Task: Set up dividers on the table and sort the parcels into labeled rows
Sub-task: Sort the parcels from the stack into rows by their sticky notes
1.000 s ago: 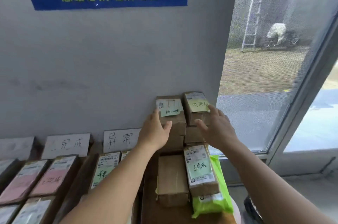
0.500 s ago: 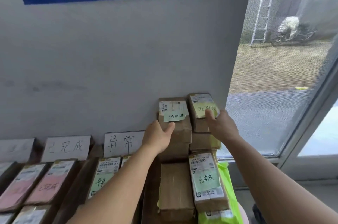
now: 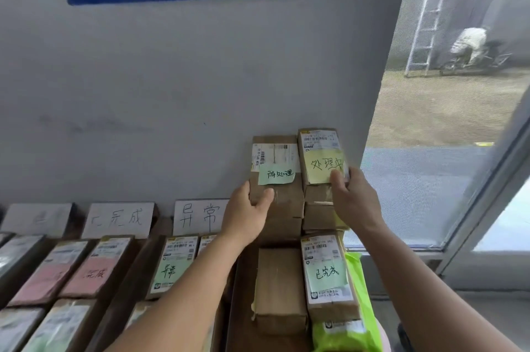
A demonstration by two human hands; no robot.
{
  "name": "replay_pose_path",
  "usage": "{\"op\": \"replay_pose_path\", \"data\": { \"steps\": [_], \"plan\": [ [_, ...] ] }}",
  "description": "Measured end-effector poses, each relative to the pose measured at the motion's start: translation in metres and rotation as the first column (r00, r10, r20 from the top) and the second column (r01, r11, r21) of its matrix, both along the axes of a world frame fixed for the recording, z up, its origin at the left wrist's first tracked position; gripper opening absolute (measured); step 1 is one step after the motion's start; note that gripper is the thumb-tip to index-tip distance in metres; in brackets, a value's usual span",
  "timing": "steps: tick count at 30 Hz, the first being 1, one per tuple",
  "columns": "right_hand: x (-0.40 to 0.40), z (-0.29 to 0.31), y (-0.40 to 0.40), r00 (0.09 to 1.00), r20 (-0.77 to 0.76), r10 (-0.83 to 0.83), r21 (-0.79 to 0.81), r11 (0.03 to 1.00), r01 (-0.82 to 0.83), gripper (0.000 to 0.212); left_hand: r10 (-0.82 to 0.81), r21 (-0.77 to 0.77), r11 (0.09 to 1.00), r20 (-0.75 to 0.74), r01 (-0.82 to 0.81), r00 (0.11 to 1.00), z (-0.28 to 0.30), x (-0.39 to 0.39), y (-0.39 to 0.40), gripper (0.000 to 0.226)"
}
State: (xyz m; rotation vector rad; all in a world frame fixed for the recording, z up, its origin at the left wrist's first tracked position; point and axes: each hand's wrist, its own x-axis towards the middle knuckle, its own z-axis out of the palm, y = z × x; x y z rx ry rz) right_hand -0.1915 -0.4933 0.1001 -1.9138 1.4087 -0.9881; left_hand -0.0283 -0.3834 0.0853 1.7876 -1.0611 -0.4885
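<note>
From the head camera, both arms reach forward to two stacks of brown parcels standing against the grey wall at the right end of the worktop point(image 3: 238, 308). The left hand point(image 3: 246, 215) curls round the left edge of the green-note parcel point(image 3: 276, 179), thumb on its face just below the note. The right hand point(image 3: 354, 202) grips the yellow-note parcel point(image 3: 322, 159), thumb pressed on the lower right corner of the note and fingers wrapped behind the right edge. That parcel tops the right stack, touching its neighbour side by side. Nearer the camera lie a plain brown parcel point(image 3: 279, 288) and a parcel with a pale green note point(image 3: 328, 277), with a bright green mailer bag point(image 3: 360, 320) partly under it. To the left, white label cards point(image 3: 119, 219) lean at the wall, heading rows of parcels separated by dark dividers point(image 3: 130, 274). The likely trouble is in the stacks: lifting either top parcel could drag or tip the boxes beneath, since they are piled loosely and the right stack sits close to the worktop's edge by the window point(image 3: 447, 127). The thumb on the yellow note might also peel or smudge it, and a parcel with a lost label could end in the wrong row.
</note>
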Motion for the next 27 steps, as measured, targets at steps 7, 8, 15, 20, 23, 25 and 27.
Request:
{"op": "replay_pose_path", "data": {
  "steps": [7, 8, 15, 20, 23, 25, 27],
  "plan": [
    [0.001, 0.009, 0.042, 0.99, 0.124, 0.067, -0.026, 0.998, -0.065, 0.02, 0.026, -0.149, 0.988, -0.139, -0.047, 0.99, 0.013, -0.008, 0.052, 0.027],
    [0.002, 0.009, 0.049, 0.986, 0.142, 0.085, -0.027, 0.996, -0.082, 0.02, 0.035, -0.154, 0.986, -0.144, -0.057, 0.989, 0.014, -0.007, 0.061, 0.028],
    [0.024, 0.015, 0.103, 0.96, 0.198, 0.197, -0.033, 0.98, -0.194, 0.039, 0.154, -0.148, 0.972, -0.173, -0.18, 0.973, 0.014, 0.004, 0.128, 0.042],
    [0.049, 0.014, 0.147, 0.955, 0.179, 0.238, -0.029, 0.971, -0.237, 0.033, 0.22, -0.136, 0.957, -0.235, -0.256, 0.947, 0.009, 0.021, 0.185, 0.037],
    [0.068, 0.014, 0.183, 0.942, 0.175, 0.285, -0.019, 0.958, -0.286, 0.026, 0.262, -0.131, 0.944, -0.26, -0.303, 0.929, 0.008, 0.033, 0.224, 0.034],
    [0.082, 0.014, 0.21, 0.936, 0.171, 0.308, -0.012, 0.95, -0.311, 0.026, 0.268, -0.143, 0.938, -0.276, -0.316, 0.923, 0.008, 0.044, 0.253, 0.038],
    [0.095, 0.014, 0.24, 0.934, 0.154, 0.323, -0.012, 0.946, -0.325, 0.022, 0.282, -0.135, 0.935, -0.273, -0.327, 0.92, 0.008, 0.055, 0.285, 0.048]
  ]
}}
